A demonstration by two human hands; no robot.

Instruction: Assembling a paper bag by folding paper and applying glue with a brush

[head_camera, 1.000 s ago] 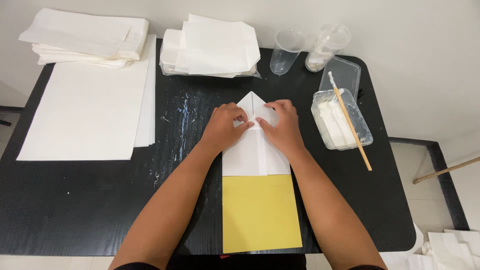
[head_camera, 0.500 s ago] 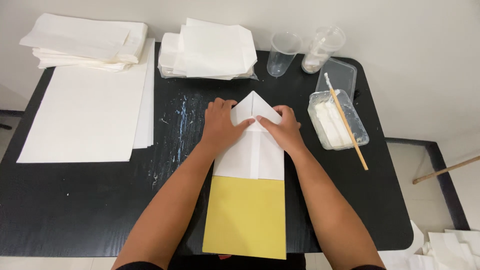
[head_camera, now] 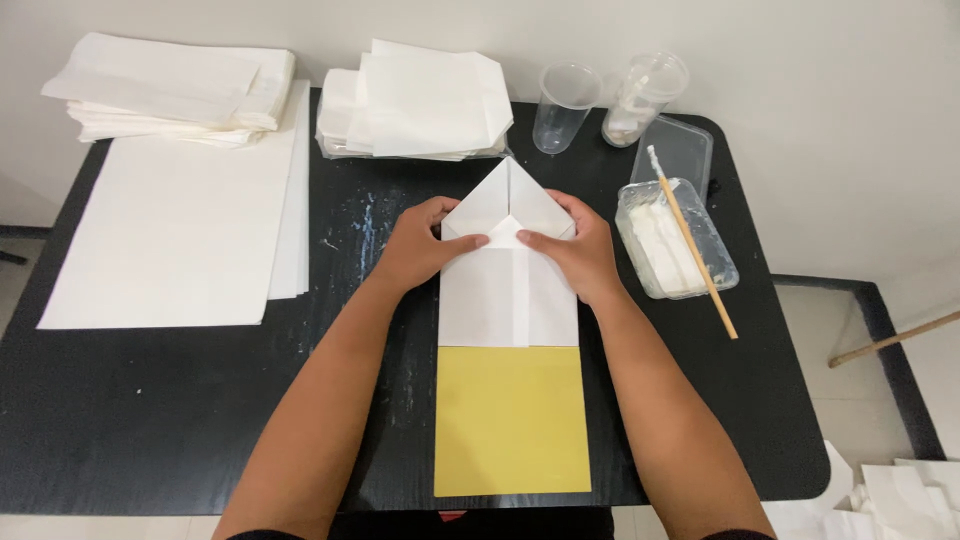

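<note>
A white folded paper piece (head_camera: 505, 290) with a pointed top lies on the black table (head_camera: 150, 400), over a yellow board (head_camera: 512, 420) that sticks out below it. My left hand (head_camera: 418, 243) presses the paper's left edge, thumb laid across the fold. At the right edge, my right hand (head_camera: 575, 245) presses likewise, thumb pointing inward. Both thumbs nearly meet at the centre seam under the triangular flaps.
A large white sheet stack (head_camera: 180, 240) lies left. Folded paper piles sit at back left (head_camera: 170, 85) and back centre (head_camera: 420, 100). Two clear cups (head_camera: 565, 105) stand behind. A clear tub of white paste (head_camera: 675, 240) with a wooden stick (head_camera: 700, 260) is right.
The paper and yellow board shifted slightly on the table. Both hands slid from the upper flaps down to the flaps' base, thumbs now pressing near the centre seam.
</note>
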